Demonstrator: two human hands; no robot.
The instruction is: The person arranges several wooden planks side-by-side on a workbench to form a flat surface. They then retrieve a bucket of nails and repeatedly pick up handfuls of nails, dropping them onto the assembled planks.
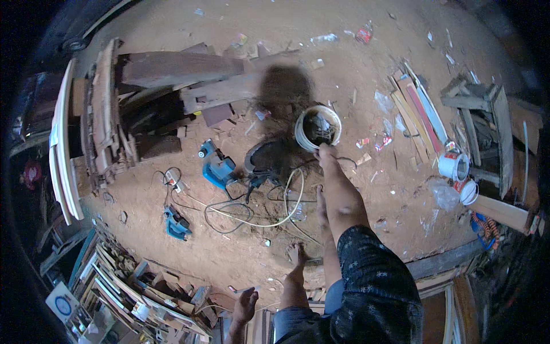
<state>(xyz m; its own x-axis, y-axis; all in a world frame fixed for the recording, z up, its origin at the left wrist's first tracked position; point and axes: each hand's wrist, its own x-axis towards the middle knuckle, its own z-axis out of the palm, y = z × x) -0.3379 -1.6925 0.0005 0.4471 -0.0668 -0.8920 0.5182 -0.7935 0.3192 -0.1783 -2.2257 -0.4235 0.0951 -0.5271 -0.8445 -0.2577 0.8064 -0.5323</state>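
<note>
My right arm reaches forward, and my right hand is closed on the near rim of a whitish bucket. Inside the bucket lie brownish scraps and some pale crumpled bits. Low in the view, my left hand hangs beside my left knee with its fingers curled. A small pale strip shows by its fingertips; whether the hand grips it I cannot tell. Left of the bucket, a teal power tool lies on the dirt floor beside a dark rounded object. A smaller teal power tool is farther left.
Loops of cable run across the floor before my feet. Stacked planks fill the left. More boards, a wooden stand and white pails are at the right. Wood offcuts pile at lower left.
</note>
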